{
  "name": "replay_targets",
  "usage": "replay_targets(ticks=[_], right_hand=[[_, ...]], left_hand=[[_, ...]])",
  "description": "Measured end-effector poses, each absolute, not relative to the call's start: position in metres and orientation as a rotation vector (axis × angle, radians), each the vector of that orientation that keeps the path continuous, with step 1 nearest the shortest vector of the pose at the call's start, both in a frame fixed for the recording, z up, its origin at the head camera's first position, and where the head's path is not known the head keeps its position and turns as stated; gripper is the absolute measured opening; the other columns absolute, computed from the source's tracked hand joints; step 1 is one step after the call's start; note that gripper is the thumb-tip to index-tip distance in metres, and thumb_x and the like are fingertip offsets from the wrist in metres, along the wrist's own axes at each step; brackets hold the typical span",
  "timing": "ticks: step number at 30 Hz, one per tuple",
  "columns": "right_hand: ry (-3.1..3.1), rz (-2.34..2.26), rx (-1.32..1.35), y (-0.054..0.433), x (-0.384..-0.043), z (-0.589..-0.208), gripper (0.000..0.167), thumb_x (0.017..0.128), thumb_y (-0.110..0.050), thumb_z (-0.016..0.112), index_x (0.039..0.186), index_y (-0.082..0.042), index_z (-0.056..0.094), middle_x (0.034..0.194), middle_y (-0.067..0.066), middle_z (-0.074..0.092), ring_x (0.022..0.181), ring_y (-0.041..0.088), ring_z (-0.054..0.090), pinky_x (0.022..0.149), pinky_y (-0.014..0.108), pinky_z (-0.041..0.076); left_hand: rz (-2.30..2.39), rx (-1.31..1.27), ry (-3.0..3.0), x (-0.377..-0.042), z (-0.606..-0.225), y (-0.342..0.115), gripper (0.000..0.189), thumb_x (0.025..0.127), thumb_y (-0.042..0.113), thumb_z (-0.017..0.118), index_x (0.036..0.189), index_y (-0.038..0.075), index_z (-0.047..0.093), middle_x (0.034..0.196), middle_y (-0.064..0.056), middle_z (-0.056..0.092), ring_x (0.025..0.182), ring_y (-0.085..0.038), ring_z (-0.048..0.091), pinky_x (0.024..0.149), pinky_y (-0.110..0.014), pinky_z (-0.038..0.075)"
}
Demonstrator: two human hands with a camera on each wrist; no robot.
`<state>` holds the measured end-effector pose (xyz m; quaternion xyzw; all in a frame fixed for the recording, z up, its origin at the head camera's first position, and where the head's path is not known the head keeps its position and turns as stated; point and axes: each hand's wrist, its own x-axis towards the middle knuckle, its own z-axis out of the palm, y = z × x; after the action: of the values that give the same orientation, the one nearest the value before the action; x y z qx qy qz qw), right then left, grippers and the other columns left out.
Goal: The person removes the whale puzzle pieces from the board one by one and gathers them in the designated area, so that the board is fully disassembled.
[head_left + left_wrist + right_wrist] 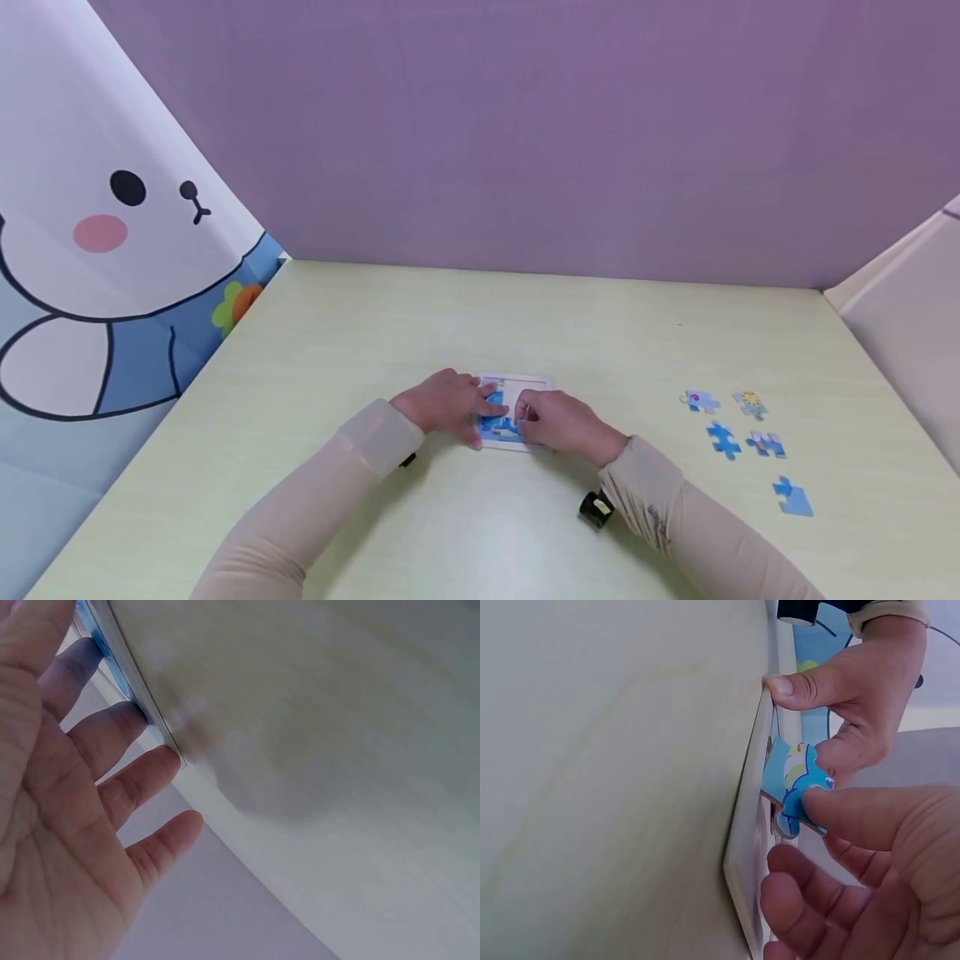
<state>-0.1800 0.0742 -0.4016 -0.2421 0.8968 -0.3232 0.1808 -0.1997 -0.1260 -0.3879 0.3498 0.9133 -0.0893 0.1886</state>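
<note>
A small puzzle tray [525,377] with a pale frame lies on the table, blue pieces fitted in its left and lower parts. My left hand [446,404] rests on its left side, fingers spread and fairly straight. In the left wrist view those fingertips lie along the tray edge [154,720]. Over the tray's right part, my right hand [561,423] pinches a blue puzzle piece [804,780] with a bit of yellow. The right wrist view shows that piece tilted close over the tray, thumb on its printed face. Behind it, the left thumb [802,688] presses the tray's edge.
To the right on the table [375,317] lie several loose puzzle pieces: a purple one [702,402], one with a yellow sun-like shape [750,404], a blue one [723,439], a mixed-colour one [767,444] and a light-blue one [795,498]. A purple backdrop [525,150] stands behind.
</note>
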Motion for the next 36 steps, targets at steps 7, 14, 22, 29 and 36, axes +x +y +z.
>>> replay_targets(ticks=[7,14,22,29,36], right_hand=[[2.547,-0.966,-0.702,0.078,-0.178,-0.401,0.009,0.089,-0.007,0.063,0.083,-0.01,0.058,0.068,-0.003,0.055,0.053,0.01,0.046,0.051,0.025,0.037],[2.546,-1.163,-0.648,0.111,-0.172,-0.396,0.006,0.089,-0.002,0.061,0.085,-0.007,0.059,0.078,0.0,0.059,0.067,0.014,0.051,0.06,0.029,0.045],[2.582,-1.259,-0.441,0.169,-0.162,-0.392,0.004,0.09,-0.008,0.063,0.09,-0.005,0.06,0.083,0.003,0.059,0.072,0.017,0.052,0.061,0.029,0.046],[2.684,-1.252,-0.45,0.225,-0.144,-0.393,0.007,0.09,-0.008,0.064,0.092,-0.002,0.061,0.081,0.002,0.058,0.068,0.01,0.049,0.059,0.025,0.044],[2.788,-1.179,-0.271,0.273,-0.122,-0.396,0.006,0.091,-0.007,0.062,0.093,-0.001,0.06,0.077,0.0,0.053,0.066,0.007,0.044,0.058,0.025,0.041]], left_hand=[[-0.232,0.963,2.57,-0.198,-0.386,-0.125,0.063,0.083,0.049,0.068,0.141,0.034,0.048,0.151,0.001,0.036,0.135,-0.025,0.039,0.1,-0.043,0.041],[-0.225,0.988,2.582,-0.192,-0.384,-0.125,0.058,0.085,0.046,0.066,0.139,0.031,0.051,0.147,-0.001,0.043,0.133,-0.026,0.042,0.094,-0.038,0.044],[-0.464,1.352,2.561,-0.186,-0.378,-0.128,0.042,0.086,0.043,0.064,0.125,0.028,0.066,0.097,0.005,0.069,0.063,-0.008,0.044,0.062,-0.019,0.039],[-0.525,1.477,2.568,-0.182,-0.381,-0.133,0.037,0.089,0.042,0.062,0.124,0.03,0.067,0.107,0.008,0.069,0.078,-0.007,0.062,0.06,-0.018,0.04],[-0.502,1.45,2.586,-0.177,-0.388,-0.137,0.037,0.095,0.038,0.059,0.129,0.025,0.063,0.128,0.0,0.062,0.117,-0.02,0.057,0.08,-0.03,0.051]])
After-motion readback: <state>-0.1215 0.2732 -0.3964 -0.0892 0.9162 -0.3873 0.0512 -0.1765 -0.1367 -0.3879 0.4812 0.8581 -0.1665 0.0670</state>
